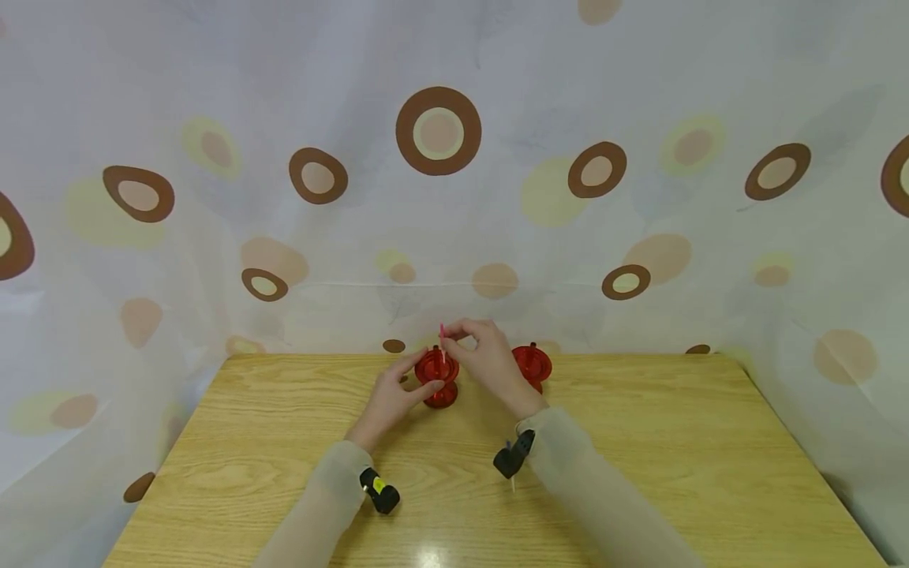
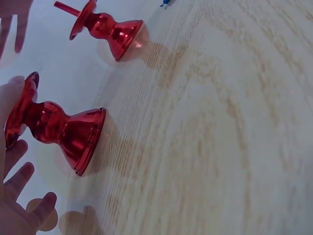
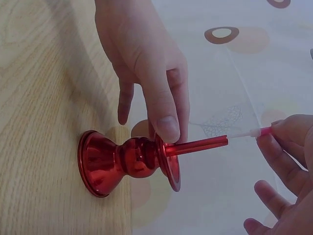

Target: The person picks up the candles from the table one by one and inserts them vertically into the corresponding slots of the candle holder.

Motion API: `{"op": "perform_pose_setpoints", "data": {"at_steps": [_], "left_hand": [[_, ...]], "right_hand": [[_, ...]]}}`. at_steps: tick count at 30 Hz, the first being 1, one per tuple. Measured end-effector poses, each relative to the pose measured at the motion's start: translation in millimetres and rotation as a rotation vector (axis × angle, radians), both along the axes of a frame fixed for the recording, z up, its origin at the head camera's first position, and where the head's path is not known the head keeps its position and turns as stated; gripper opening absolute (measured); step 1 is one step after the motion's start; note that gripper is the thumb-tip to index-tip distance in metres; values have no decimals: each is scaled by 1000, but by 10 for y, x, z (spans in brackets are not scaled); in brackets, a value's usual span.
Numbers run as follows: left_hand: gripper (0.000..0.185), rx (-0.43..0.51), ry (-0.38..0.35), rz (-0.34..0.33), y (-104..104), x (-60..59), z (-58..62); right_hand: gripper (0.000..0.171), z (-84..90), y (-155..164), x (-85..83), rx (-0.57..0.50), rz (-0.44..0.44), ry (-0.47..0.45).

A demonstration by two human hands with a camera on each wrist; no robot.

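A shiny red candle holder point(image 1: 437, 380) point(image 3: 117, 161) point(image 2: 56, 129) stands on the wooden table point(image 1: 639, 457) near its far edge. My left hand point(image 1: 392, 397) point(image 3: 146, 63) grips the holder's top rim, thumb on the near side and fingers behind. A thin red candle point(image 1: 442, 341) point(image 3: 195, 145) sticks up from the holder's cup. My right hand point(image 1: 486, 355) point(image 3: 293, 147) pinches the candle's upper end between thumb and fingertips. A second red candle holder point(image 1: 533, 365) point(image 2: 105, 29) stands just to the right, with a short red stick in it.
A white curtain point(image 1: 440, 197) with brown and yellow rings hangs right behind the table and along both sides. Both forearms wear pale sleeves and black wrist-mounted cameras point(image 1: 513, 455).
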State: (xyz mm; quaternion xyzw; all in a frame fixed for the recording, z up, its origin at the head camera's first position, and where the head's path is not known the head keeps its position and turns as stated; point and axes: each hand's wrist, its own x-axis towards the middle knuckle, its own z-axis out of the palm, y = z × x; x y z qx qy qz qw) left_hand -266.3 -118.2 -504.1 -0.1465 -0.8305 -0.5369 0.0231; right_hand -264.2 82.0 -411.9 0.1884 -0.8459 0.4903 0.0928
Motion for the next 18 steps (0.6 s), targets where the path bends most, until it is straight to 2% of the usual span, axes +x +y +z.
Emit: {"op": "perform_pose_setpoints", "data": {"at_steps": [18], "left_hand": [[67,18,6,-14,4,-15,25]], "right_hand": [[13,116,-34,-130,10,-6,-15]]}}
